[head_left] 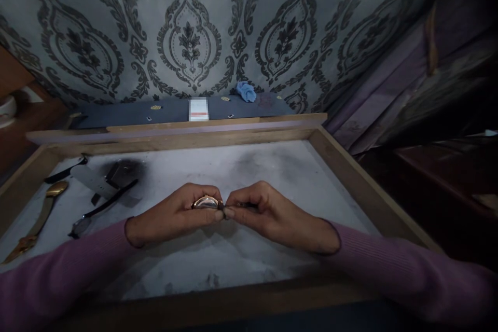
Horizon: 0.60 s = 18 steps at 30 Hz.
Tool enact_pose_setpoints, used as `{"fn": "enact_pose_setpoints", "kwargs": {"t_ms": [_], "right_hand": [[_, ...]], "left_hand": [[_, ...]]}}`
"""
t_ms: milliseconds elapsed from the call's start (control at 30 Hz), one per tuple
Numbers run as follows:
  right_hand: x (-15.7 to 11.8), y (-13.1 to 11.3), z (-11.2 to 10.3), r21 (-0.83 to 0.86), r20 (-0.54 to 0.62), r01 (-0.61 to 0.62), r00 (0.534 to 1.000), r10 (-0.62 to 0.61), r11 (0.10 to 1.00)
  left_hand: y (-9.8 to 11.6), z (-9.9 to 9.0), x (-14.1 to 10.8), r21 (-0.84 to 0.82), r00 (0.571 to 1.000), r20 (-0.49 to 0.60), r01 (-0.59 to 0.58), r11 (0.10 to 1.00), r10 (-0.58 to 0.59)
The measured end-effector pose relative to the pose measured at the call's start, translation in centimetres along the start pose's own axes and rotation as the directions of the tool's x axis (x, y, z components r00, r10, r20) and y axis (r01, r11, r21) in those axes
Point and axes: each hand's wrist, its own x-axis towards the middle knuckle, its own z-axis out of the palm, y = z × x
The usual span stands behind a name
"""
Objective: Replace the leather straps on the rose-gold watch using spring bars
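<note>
My left hand (pixel 190 207) is closed round a wristwatch (pixel 206 202) with a gold-coloured rim, its round case showing between thumb and forefinger. Close against it, my right hand (pixel 260 210) is pinched at the side of the watch case, thumb and fingertips meeting the left thumb. A small dark piece shows between the right fingers; whether it is the strap or a thin tool I cannot tell. Both hands are over the white floor of a shallow wooden tray (pixel 342 176).
At the tray's left lie a gold-coloured watch (pixel 41 212), a watch with a thin black strap (pixel 81 224), a grey-strapped watch (pixel 91 179) and a black strap (pixel 66 170). Behind the rim are a small white box (pixel 198 109) and a crumpled blue cloth (pixel 246 92).
</note>
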Motion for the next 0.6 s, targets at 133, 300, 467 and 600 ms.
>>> {"fn": "enact_pose_setpoints", "kwargs": {"t_ms": [133,300,467,600], "right_hand": [[0.06,0.06,-0.01,0.014,0.010,-0.013,1.000,0.012,1.000],[0.02,0.27,0.04,0.013,0.012,-0.008,1.000,0.008,1.000],[0.06,0.32,0.24,-0.018,-0.009,-0.021,1.000,0.020,1.000],[0.07,-0.12,0.12,-0.063,-0.016,-0.026,1.000,0.025,0.998]], "left_hand": [[-0.16,-0.02,0.12,0.009,1.000,0.003,-0.008,1.000,0.008],[-0.38,-0.07,0.18,0.012,1.000,0.000,-0.029,1.000,0.029],[-0.36,-0.17,0.17,-0.003,0.999,-0.004,-0.035,0.999,0.035],[-0.19,-0.33,0.26,0.002,1.000,-0.016,-0.023,1.000,0.023]]}}
